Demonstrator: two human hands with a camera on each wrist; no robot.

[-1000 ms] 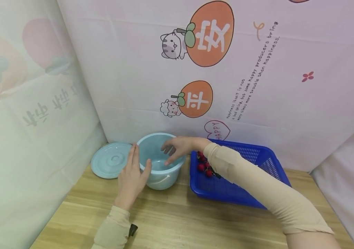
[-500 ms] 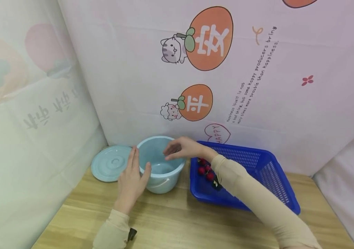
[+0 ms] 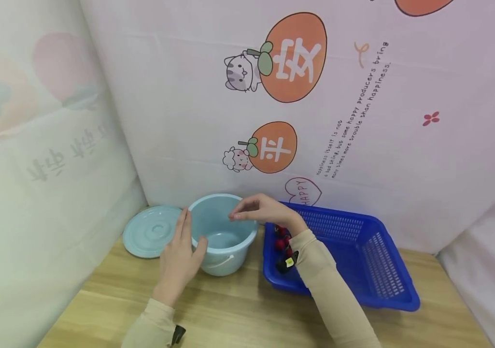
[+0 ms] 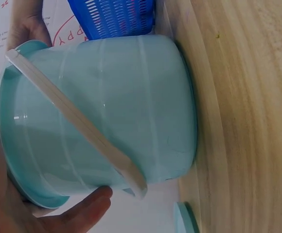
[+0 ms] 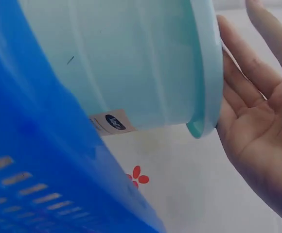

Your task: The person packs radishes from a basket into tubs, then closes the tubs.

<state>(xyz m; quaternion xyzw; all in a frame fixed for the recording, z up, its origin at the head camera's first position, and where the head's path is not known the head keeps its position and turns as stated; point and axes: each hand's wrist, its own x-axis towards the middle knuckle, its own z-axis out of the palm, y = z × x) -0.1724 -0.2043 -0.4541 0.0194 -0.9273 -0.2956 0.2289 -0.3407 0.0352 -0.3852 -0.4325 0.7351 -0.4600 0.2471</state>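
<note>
A light blue bucket (image 3: 225, 263) with a pale handle (image 4: 78, 116) stands upright, and nothing shows inside it. My left hand (image 3: 179, 258) lies along its left side, fingers straight up to the rim and thumb spread at the near side. Over the right part of the rim is my right hand (image 3: 266, 211), its fingers loosely bent and its palm bare in the right wrist view. Beside the bucket, a blue basket (image 3: 338, 256) holds several small red round fruits (image 3: 279, 244) at its left end, partly hidden by my right wrist.
A light blue round lid (image 3: 151, 232) lies left of the bucket, near the corner. Printed cloth (image 3: 177, 111) hangs behind and on both sides. The basket sits close to the bucket on the wooden table (image 3: 234, 314).
My right hand has drawn up and slightly right from inside the bucket's opening, its fingers coming closer together. Its forearm has swung toward the near side, uncovering more of the basket. My left hand stays.
</note>
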